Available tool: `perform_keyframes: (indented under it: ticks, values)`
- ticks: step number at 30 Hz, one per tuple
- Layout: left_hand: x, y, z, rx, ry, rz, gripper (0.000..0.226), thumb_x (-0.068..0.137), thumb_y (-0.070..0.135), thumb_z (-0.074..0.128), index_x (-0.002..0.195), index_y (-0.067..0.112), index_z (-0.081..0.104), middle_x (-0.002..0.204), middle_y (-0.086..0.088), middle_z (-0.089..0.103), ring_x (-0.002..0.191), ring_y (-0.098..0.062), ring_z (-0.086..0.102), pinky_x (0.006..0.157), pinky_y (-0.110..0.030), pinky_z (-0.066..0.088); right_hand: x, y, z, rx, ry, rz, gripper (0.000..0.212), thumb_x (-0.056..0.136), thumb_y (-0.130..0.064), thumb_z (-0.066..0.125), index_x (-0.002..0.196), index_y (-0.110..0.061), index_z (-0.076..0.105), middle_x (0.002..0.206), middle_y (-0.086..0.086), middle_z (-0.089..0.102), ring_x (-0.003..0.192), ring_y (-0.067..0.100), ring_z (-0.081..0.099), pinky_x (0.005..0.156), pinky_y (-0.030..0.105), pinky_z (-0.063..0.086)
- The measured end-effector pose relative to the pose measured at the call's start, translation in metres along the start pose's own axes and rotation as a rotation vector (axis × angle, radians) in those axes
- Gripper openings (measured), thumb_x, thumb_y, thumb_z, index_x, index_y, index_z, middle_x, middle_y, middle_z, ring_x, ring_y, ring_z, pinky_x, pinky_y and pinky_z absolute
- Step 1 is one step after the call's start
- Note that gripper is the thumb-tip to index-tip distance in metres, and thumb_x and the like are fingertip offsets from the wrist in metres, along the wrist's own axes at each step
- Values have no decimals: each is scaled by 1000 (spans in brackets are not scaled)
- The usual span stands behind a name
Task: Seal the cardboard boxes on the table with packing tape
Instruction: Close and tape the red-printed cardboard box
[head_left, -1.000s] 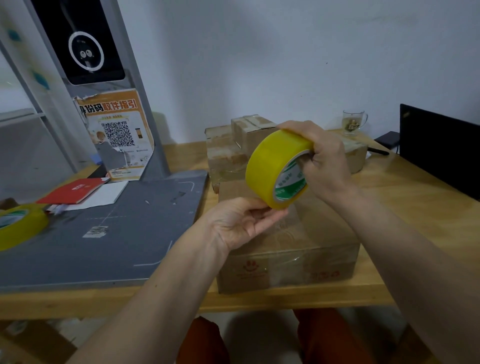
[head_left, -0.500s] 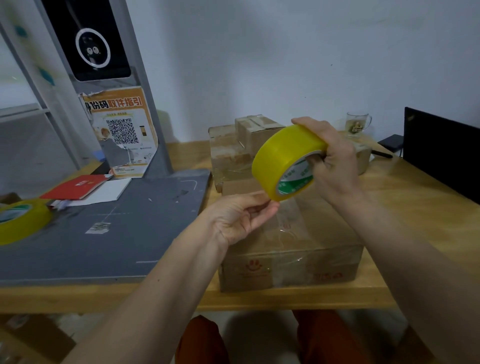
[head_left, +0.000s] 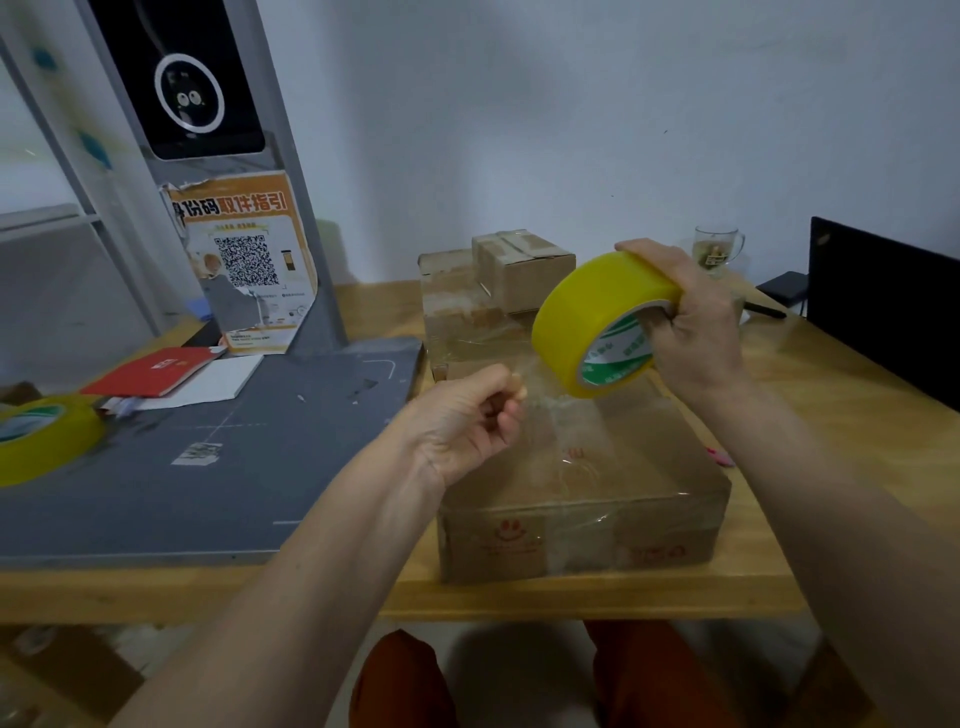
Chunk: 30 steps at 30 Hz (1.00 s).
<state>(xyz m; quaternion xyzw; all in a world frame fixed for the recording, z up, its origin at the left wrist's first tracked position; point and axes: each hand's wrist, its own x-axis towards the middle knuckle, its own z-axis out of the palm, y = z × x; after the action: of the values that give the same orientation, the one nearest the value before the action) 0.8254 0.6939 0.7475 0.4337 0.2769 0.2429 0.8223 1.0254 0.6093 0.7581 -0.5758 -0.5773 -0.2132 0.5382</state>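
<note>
My right hand (head_left: 691, 322): fingers curled round the yellow tape roll (head_left: 597, 327), thumb in its core, held at centre right of the frame above the large cardboard box (head_left: 582, 483). My left hand (head_left: 467, 421): fingers now curled, pinching the clear tape end (head_left: 540, 384) just left of the roll; half a second ago they lay straighter under it. Box: flat, brown, glossy film across top and front, at lower centre on the wooden table (head_left: 810, 415). Smaller boxes (head_left: 498, 291): stacked behind it. Second yellow roll (head_left: 41, 441): left edge.
</note>
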Motion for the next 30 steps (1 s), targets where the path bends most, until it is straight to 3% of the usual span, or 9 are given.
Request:
perform_keyframes:
  ticks: [2,5,7,11,14,16,20,26,30]
  values:
    - [-1,4,-11,20,-7,18,40,89,-6,55,53,11,62,60,-4,56,48,-7,49,42,-14,40,-2,6,-1,-53,-21,-10,55,70,13,46,123,3,58,110,20,61,102,21,53,86,8,34]
    - [-3,8,-20,3,-10,24,25,84,-4,55,65,12,54,62,-3,52,50,-7,47,43,-15,39,-3,6,7,-94,-64,-35,56,68,15,47,122,4,59,108,25,61,102,37,56,86,21,36]
    - [-4,10,-23,-13,-24,29,12,74,3,61,72,11,52,63,-2,52,52,-8,47,44,-17,41,-2,3,14,-96,-74,-54,58,66,14,46,122,2,60,106,23,61,100,35,56,85,23,37]
    - [2,13,-33,164,83,169,22,82,12,70,67,15,54,58,3,50,47,-5,44,42,-16,38,0,-1,21,-83,-91,-29,63,67,15,49,126,-3,57,113,18,60,103,7,45,89,2,29]
    - [9,14,-41,312,214,296,33,93,9,65,65,16,47,56,4,44,46,-6,37,41,-16,34,1,-6,31,-125,-176,-7,69,71,19,52,134,-8,52,117,18,57,109,25,50,92,21,35]
    - [12,16,-48,311,273,300,35,94,7,63,64,16,46,53,6,42,44,-5,35,40,-16,32,5,-7,35,-175,-247,-35,71,72,19,52,137,-9,50,111,19,54,101,33,51,85,33,38]
    - [12,24,-73,225,368,257,35,96,6,60,66,17,46,45,9,40,37,-2,33,36,-14,28,9,0,35,-345,-404,-99,70,74,18,54,137,-14,52,101,18,49,91,36,50,71,34,36]
    - [25,8,-86,163,446,77,27,94,13,65,70,15,53,45,7,46,34,-3,35,33,-15,29,5,-6,45,-386,-389,-114,71,74,19,56,135,-17,55,100,17,51,92,34,49,70,32,31]
    - [37,2,-88,131,510,95,26,91,14,70,70,15,55,43,7,47,33,-2,35,32,-16,29,15,-13,47,-440,-436,-207,64,72,21,58,128,-11,62,98,23,57,90,40,52,67,40,41]
